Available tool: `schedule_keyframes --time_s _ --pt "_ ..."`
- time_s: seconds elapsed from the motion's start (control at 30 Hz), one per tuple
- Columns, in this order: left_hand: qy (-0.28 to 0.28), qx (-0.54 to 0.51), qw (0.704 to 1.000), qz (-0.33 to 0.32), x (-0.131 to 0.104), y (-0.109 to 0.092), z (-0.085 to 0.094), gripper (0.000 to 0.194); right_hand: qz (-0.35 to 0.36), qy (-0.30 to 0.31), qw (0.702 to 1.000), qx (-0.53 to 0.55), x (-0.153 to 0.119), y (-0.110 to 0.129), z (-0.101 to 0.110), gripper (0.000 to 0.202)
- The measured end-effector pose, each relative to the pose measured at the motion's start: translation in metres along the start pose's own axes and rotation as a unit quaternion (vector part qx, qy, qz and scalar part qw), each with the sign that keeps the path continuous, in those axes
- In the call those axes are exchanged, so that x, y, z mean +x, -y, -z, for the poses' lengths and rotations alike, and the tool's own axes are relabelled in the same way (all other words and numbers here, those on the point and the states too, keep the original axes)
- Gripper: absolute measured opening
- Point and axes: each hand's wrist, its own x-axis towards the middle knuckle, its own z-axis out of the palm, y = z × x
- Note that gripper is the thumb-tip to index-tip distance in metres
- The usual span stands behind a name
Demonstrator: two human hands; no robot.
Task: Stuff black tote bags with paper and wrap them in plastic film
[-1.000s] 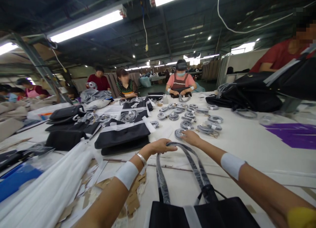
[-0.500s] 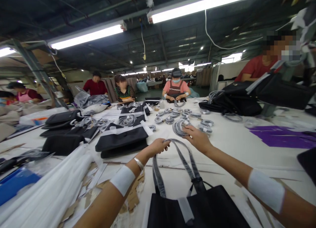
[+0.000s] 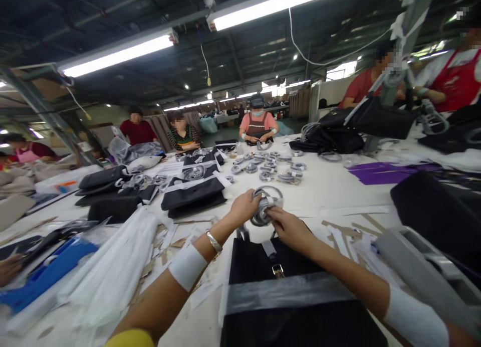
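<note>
A grey, plastic-wrapped coiled strap (image 3: 278, 195) is held up between my two hands, just above the far edge of a black bag. My left hand (image 3: 245, 207) is closed at the coil's left side; whether it also grips the bag's handles cannot be made out. The fingers of my right hand (image 3: 291, 230) pinch the coil's lower right part, near a white band. Below them the black bag (image 3: 300, 322) lies on the table, with a gold buckle (image 3: 278, 271) and a clear plastic strip (image 3: 278, 291) across it. Its handles are mostly hidden behind my hands.
Several coiled straps (image 3: 267, 176) lie farther back on the white table (image 3: 319, 191). Black bags (image 3: 193, 196) are stacked at the left. A grey tape dispenser (image 3: 421, 272) stands at the right, near purple sheets (image 3: 387, 172). Co-workers sit around the table.
My right hand has brought the coiled strap from the table toward me, to my left hand. The bag's handles have dropped from their raised position, and the view has turned right.
</note>
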Motion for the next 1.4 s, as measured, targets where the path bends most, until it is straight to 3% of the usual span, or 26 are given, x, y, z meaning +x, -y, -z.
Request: schedule_keyframes --time_s 0.1,0.23,0.37,0.57,0.8,0.93,1.17,1.27,1.4 --pt "-0.03 0.043 0.999 -0.01 -0.018 -0.004 -0.005 0.027 -0.103 -0.037 0.971 0.212 -0.004 0.007 -0.017 0.02" --pt "-0.037 0.09 0.994 -0.039 -0.035 -0.007 -0.008 0.026 -0.152 -0.125 0.907 0.371 -0.002 0.007 -0.036 0.021" --pt "-0.036 0.135 0.987 -0.079 -0.042 -0.009 0.0 0.026 -0.184 -0.185 0.85 0.459 -0.009 0.001 -0.051 0.017" --pt "-0.034 0.176 0.975 -0.129 -0.053 -0.009 0.009 0.032 -0.207 -0.17 0.811 0.52 -0.02 0.006 -0.068 0.021" --pt "-0.087 0.262 0.95 -0.144 -0.071 -0.012 -0.003 0.034 -0.116 -0.171 0.803 0.559 -0.02 0.03 -0.066 0.028" --pt "-0.111 0.299 0.93 -0.184 -0.073 -0.006 -0.006 0.034 -0.11 -0.144 0.807 0.562 -0.03 0.037 -0.059 0.035" --pt "-0.136 0.349 0.888 -0.267 -0.08 0.001 -0.016 0.042 -0.127 -0.189 0.867 0.443 -0.037 0.044 -0.057 0.048" --pt "-0.138 0.336 0.894 -0.263 -0.087 -0.002 -0.018 0.044 -0.126 -0.198 0.868 0.437 -0.038 0.044 -0.059 0.049" --pt "-0.121 0.251 0.931 -0.234 -0.095 -0.009 -0.014 0.045 -0.131 -0.213 0.864 0.437 -0.04 0.036 -0.06 0.049"
